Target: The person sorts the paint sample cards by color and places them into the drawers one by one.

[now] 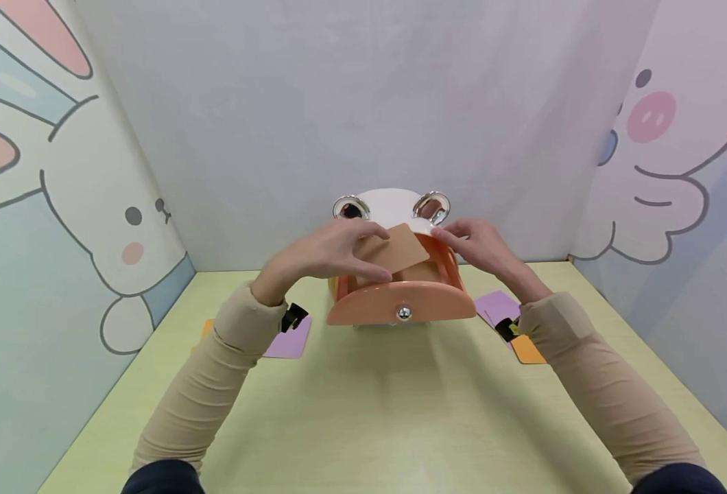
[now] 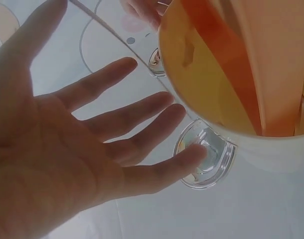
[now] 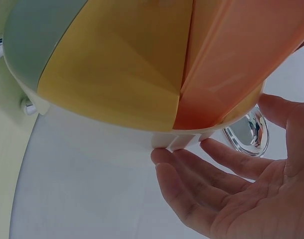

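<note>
A white rounded box (image 1: 391,200), with yellow and green front parts in the right wrist view, stands at the back of the table. Its orange drawer (image 1: 402,300) is tilted outward and carries a round silver knob. One brown card (image 1: 405,248) slants over the drawer opening; another brown surface lies below it. My left hand (image 1: 345,252) is beside the upper card, thumb and fingers spread; its wrist view shows no card held. My right hand (image 1: 482,245) rests its extended fingertips against the white shell (image 3: 117,144), thumb by the rim.
Purple cards (image 1: 291,340) lie left of the box, with an orange edge beyond them. More purple cards (image 1: 496,306) and an orange card (image 1: 529,350) are at the right. Two silver rings (image 1: 431,207) top the box. Walls enclose the table (image 1: 388,412) at back and sides.
</note>
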`<state>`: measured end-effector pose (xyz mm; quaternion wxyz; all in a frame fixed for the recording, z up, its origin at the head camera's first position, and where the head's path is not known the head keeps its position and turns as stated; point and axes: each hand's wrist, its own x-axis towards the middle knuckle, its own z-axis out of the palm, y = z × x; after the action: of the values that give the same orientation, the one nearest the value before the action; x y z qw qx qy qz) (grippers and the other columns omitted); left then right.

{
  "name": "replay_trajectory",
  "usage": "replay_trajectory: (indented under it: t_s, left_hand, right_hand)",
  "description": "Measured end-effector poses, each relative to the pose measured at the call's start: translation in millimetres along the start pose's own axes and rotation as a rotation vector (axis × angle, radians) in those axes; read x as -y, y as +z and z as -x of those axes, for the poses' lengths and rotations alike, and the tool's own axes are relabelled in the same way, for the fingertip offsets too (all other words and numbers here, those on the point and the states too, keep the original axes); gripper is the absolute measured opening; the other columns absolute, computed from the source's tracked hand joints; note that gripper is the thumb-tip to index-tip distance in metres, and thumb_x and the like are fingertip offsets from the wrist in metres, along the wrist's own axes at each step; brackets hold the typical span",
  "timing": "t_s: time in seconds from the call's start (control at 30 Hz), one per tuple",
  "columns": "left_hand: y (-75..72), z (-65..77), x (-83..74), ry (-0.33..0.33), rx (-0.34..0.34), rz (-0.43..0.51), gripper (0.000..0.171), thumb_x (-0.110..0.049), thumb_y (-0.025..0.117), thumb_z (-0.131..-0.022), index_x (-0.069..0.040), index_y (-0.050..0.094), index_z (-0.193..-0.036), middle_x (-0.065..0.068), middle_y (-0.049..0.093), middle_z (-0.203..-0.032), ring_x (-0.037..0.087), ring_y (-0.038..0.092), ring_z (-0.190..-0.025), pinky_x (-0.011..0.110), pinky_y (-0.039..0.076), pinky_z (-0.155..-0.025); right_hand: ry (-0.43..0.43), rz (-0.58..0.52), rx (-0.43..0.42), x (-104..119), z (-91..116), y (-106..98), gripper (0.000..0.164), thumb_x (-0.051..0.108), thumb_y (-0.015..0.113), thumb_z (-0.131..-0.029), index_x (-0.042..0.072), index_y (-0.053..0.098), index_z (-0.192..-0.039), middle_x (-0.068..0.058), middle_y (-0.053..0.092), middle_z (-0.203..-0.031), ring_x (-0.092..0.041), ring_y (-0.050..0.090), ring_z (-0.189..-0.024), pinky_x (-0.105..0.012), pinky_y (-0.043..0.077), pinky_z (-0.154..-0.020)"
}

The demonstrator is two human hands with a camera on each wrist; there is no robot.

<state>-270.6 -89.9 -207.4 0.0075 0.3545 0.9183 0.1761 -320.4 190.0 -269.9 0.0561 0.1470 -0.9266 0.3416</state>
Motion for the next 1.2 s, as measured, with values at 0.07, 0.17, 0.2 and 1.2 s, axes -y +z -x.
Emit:
replay_trajectory:
  t_s: [0.07,0.17,0.2,1.2]
  left_hand:
    - [0.3,1.0,-0.6,-0.009,-0.002,0.014,0.065,-0.045,0.074,-0.081,-0.013,0.055,-0.134,0.004,0.055,-0.137,0.022,0.049,-0.125,0.041,0.041,-0.107]
    - [1.1,3.2,-1.3,-0.007,-0.016,0.017,0.064,-0.044,0.073,-0.083,-0.01,0.055,-0.133,0.005,0.055,-0.137,0.023,0.049,-0.126,0.042,0.041,-0.107]
    - [1.6,3.6,-1.3,0.005,-0.022,0.014,0.061,-0.043,0.072,-0.083,-0.01,0.056,-0.132,0.006,0.056,-0.134,0.024,0.05,-0.123,0.042,0.042,-0.106]
    - [97.3,59.9,-47.9,-0.036,-0.273,0.6,0.016,-0.023,0.062,-0.094,-0.01,0.071,-0.094,0.003,0.069,-0.08,0.013,0.065,-0.062,0.024,0.057,-0.058]
  right_hand:
    - [0.0,-0.003,-0.001,-0.1,0.4,0.0,0.056,0.054,0.051,-0.095,0.005,0.067,-0.117,-0.018,0.067,-0.116,-0.033,0.057,-0.111,-0.052,0.05,-0.091]
    - [0.001,-0.002,-0.004,-0.1,0.7,-0.3,0.055,0.053,0.051,-0.095,0.005,0.067,-0.117,-0.017,0.067,-0.115,-0.032,0.057,-0.111,-0.051,0.05,-0.09]
    - [0.002,-0.002,-0.007,0.0,0.7,-0.3,0.055,0.053,0.052,-0.094,0.005,0.067,-0.117,-0.017,0.067,-0.115,-0.032,0.057,-0.111,-0.051,0.05,-0.09]
    - [0.013,-0.001,0.02,0.7,2.6,-1.1,0.06,0.056,0.05,-0.094,0.005,0.064,-0.121,-0.017,0.065,-0.119,-0.032,0.058,-0.11,-0.051,0.051,-0.091]
